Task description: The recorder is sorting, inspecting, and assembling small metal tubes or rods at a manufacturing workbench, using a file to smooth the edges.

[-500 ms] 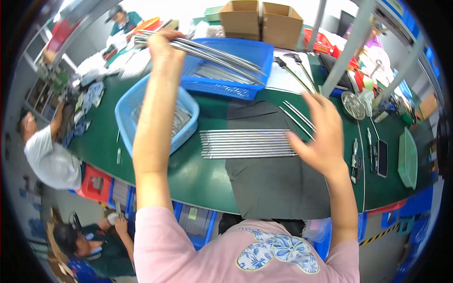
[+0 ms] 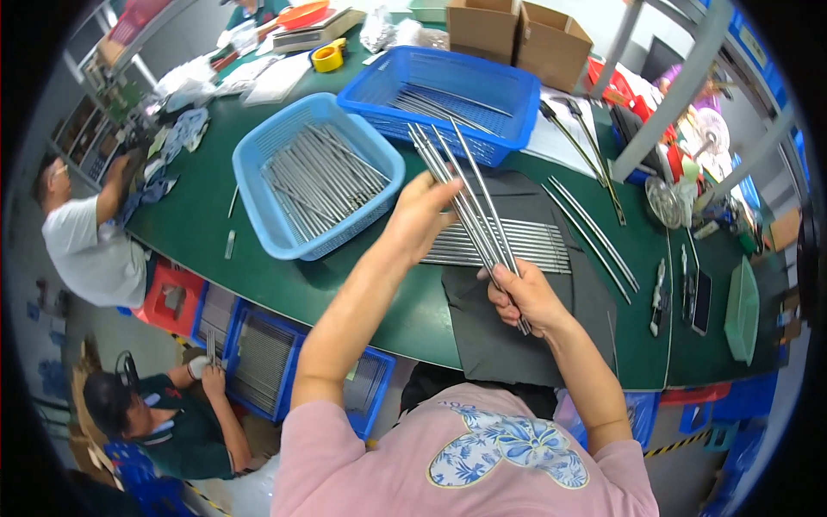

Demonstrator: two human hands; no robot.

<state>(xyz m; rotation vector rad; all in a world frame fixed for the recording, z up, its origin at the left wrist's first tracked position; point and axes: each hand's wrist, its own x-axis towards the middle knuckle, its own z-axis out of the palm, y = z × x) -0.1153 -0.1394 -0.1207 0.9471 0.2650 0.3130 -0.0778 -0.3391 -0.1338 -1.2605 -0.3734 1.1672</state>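
Right hand (image 2: 524, 297) closed around the lower end of a bundle of thin metal rods (image 2: 469, 202), held over a dark mat (image 2: 508, 340) at the near edge of the green bench (image 2: 207, 215). Left hand (image 2: 422, 215) higher up, fingers curled about the same bundle near its middle. Rods long, straight, silver-grey, fanning slightly apart toward their far tips, slanting up and away to the left. Under them on the mat, a flat row of similar rods (image 2: 504, 243) lying side by side. Left of the hands, a light blue basket (image 2: 258, 185) with loose rods piled inside. Beyond, a darker blue basket (image 2: 508, 108) with a few more. Further right, single longer rods (image 2: 594, 228) on the bench. At the far edge, cardboard boxes (image 2: 517, 30) and a yellow tape roll (image 2: 327, 58).
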